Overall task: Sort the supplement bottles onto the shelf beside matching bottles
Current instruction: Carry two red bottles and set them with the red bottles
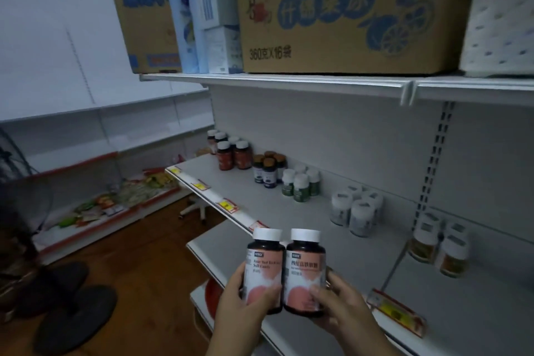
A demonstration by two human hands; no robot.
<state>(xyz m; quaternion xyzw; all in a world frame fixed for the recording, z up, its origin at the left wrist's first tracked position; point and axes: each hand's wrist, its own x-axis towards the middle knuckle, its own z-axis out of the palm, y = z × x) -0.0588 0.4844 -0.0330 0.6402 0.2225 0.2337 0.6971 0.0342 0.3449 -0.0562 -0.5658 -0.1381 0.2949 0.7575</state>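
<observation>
pink-labelled bottles are held upright, touching: the left bottle (263, 269) is gripped by the left hand (245, 300), the right bottle (304, 270) by the right hand (336, 302). matching bottles (231, 150) (white caps) are seen far back on the shelf (289, 220).

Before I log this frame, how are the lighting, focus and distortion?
Head view: dim light; the two held bottles are sharp enough that their labels partly read; shelf bottles farther back are soft; the top box is slightly blurred; wide-angle bends the shelf edge.

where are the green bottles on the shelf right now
In the head view, the green bottles stand mid-shelf near the back wall, between the dark bottles with brown caps to their left and the white jars to their right.
</observation>
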